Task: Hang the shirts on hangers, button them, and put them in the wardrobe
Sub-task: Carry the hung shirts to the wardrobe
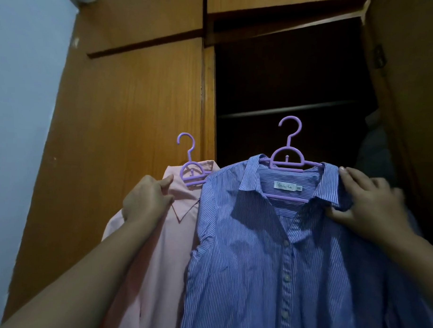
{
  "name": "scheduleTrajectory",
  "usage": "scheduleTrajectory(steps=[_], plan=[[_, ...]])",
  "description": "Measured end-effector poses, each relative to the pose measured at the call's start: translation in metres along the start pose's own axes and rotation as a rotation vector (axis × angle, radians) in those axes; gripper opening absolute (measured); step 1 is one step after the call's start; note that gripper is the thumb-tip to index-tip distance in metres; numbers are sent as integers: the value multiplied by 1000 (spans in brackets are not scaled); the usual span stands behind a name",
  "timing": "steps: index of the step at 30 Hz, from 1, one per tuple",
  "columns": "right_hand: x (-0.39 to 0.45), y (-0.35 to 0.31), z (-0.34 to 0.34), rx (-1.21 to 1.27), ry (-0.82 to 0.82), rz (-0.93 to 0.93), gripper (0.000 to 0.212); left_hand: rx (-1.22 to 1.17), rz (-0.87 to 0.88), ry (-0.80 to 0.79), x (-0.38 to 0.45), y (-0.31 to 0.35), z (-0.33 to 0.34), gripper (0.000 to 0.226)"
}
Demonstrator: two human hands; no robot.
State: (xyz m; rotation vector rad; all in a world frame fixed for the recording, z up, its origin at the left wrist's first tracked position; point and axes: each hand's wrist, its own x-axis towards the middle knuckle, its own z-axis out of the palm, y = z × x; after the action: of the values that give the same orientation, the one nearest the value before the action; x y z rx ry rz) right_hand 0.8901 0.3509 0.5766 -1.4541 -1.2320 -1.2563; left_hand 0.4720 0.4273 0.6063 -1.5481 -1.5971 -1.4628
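Note:
A blue striped shirt (269, 251) hangs buttoned on a purple hanger (288, 154), held up in front of the open wardrobe. My right hand (371, 206) grips its collar and shoulder on the right side. Behind it to the left is a pink shirt (163, 248) on a second purple hanger (189, 167). My left hand (148, 200) grips the pink shirt at its collar. Both hanger hooks point up, below the dark rail (286, 109) inside the wardrobe.
The wardrobe's closed wooden door (128, 126) stands on the left, and its open door (414, 102) on the right. Dark clothing (375, 149) hangs at the interior's right side. A pale wall (21, 108) runs along the far left.

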Motion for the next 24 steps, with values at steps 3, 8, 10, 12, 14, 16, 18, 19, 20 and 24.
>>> scheduleTrajectory(steps=[3, 8, 10, 12, 14, 16, 18, 19, 20, 24], plan=[[0, -2, -3, -21, 18, -3, 97, -78, -105, 35, 8, -3, 7, 35], [3, 6, -11, -44, 42, 21, 95, -117, -146, 74, 15, -4, 10, 36], [4, 8, -15, -58, 39, 47, 92, -71, -68, 62, 17, -4, 11, 45], [6, 3, -19, -60, 38, 79, 92, -23, 18, 29, 14, -1, 11, 57], [6, -8, -20, -79, 17, 115, 95, -3, 77, 0, 6, 3, 13, 58], [6, -22, -17, -98, 17, 120, 96, -16, 87, -5, -2, 3, 18, 54], [3, -35, -10, -95, 8, 101, 96, -52, 36, 10, -8, 2, 23, 49], [0, -39, -6, -98, -4, 87, 96, -68, 10, 16, -9, 1, 24, 47], [-3, -41, -2, -103, -13, 74, 94, -74, -12, 11, -10, 0, 26, 45], [-13, -30, 3, -55, 11, 104, 91, -136, -104, 5, -1, -12, 31, 49]])
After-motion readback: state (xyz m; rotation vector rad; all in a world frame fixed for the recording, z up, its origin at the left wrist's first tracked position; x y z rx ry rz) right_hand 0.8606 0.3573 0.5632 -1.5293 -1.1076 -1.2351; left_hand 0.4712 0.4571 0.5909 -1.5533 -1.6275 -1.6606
